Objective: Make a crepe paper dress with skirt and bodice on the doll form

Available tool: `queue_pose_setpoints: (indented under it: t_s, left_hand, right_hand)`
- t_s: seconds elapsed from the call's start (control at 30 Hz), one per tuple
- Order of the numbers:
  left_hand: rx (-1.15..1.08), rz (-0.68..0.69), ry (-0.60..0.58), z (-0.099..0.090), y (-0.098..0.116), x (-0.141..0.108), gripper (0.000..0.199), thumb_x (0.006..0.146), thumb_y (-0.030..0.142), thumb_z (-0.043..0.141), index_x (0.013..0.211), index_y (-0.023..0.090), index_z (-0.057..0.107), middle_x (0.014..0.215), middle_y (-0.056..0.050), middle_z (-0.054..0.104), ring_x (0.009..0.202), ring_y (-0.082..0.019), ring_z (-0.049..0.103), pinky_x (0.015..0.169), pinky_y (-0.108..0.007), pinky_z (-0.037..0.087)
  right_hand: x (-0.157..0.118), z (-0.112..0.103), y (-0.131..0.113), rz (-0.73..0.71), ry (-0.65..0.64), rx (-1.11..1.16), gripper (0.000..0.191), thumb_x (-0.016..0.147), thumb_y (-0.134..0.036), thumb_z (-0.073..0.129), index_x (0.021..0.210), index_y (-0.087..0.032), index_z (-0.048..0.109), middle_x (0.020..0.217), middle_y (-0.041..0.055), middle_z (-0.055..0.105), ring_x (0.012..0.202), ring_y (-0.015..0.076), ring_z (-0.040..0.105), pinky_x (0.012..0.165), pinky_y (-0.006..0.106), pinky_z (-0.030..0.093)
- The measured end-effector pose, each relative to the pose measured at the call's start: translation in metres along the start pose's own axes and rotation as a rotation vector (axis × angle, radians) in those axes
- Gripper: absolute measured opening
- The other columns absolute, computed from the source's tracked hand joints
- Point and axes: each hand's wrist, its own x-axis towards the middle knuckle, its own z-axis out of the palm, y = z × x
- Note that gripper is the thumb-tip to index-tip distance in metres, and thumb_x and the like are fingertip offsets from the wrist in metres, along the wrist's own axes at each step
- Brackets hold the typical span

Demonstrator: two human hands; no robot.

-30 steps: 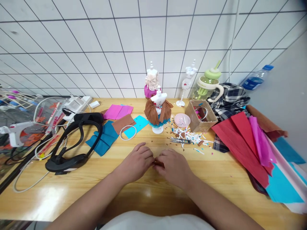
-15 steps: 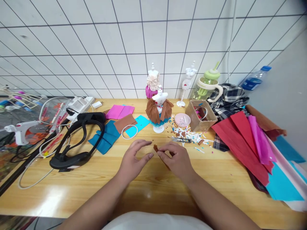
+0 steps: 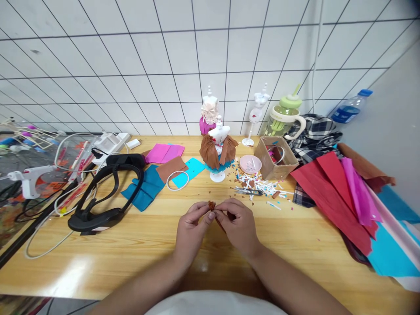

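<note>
Brown crinkled paper, rolled into a small twist (image 3: pixel 211 204), is pinched between the person's two hands, on the near side of the brown-draped dress form (image 3: pixel 226 153) and well apart from its round base. The left hand (image 3: pixel 193 225) has thumb and fingertips closed on the frayed upper end; the right hand (image 3: pixel 239 224) nips it just beside, thumb against forefinger, a tail slanting down below. From where I stand, the wooden tabletop (image 3: pixel 138 258) shows bare on either side of the forearms and back to its near edge, so both elbows have room.

Farther in, to the form's right, open-bladed thread snips (image 3: pixel 252 191) lie near white paper clippings (image 3: pixel 262 183). Well to its right, red sheets (image 3: pixel 331 203) slant down along the table. On its left a white ring (image 3: pixel 178 190) overlaps the edges of a bright blue sheet (image 3: pixel 192 173) and a brown sheet (image 3: pixel 171 168); a black headset (image 3: pixel 95 221) takes up the space beyond. A pink dish (image 3: pixel 243 163) and a cardboard box (image 3: pixel 278 171) stand right of the form, and behind it rises a second dress form (image 3: pixel 209 107), near the tiled wall (image 3: pixel 177 96).
</note>
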Motion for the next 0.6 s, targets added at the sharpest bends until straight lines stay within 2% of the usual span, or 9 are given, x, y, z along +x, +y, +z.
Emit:
queue_pose_setpoints:
  t_s: [0.17,0.33,0.47,0.6]
  left_hand:
    - [0.043,0.095,0.012,0.0,0.003,-0.005,0.018,0.083,0.034,0.069,0.094,0.024,0.078,0.1,-0.006,0.07,0.096,-0.019,0.066,0.085,-0.03,0.056]
    - [0.02,0.129,0.019,0.001,0.002,-0.007,0.015,0.084,0.026,0.068,0.096,0.027,0.078,0.1,-0.005,0.072,0.096,-0.017,0.067,0.089,-0.028,0.054]
    - [-0.007,0.159,0.023,0.001,-0.001,-0.004,0.014,0.085,0.024,0.067,0.092,0.028,0.078,0.096,-0.003,0.074,0.094,-0.016,0.068,0.088,-0.028,0.054]
    - [0.155,0.251,0.088,-0.009,0.001,0.005,0.014,0.086,0.021,0.064,0.091,0.024,0.077,0.095,-0.004,0.073,0.098,-0.018,0.067,0.088,-0.031,0.054]
  right_hand:
    - [-0.007,-0.002,0.002,-0.152,0.046,-0.1,0.012,0.088,-0.022,0.062,0.082,-0.022,0.073,0.077,0.0015,0.069,0.068,0.0122,0.061,0.063,0.023,0.049]
    - [-0.009,-0.004,0.008,-0.381,0.096,-0.247,0.013,0.09,-0.02,0.059,0.086,-0.021,0.072,0.081,0.0036,0.072,0.074,0.0137,0.065,0.071,0.025,0.052]
    - [-0.009,-0.005,0.012,-0.415,0.039,-0.303,0.013,0.091,-0.019,0.059,0.088,-0.02,0.072,0.083,0.0033,0.073,0.076,0.014,0.066,0.073,0.025,0.053]
    - [-0.007,-0.009,0.013,-0.454,-0.028,-0.279,0.012,0.09,-0.02,0.061,0.095,-0.021,0.072,0.088,0.0024,0.074,0.079,0.0144,0.067,0.074,0.026,0.053]
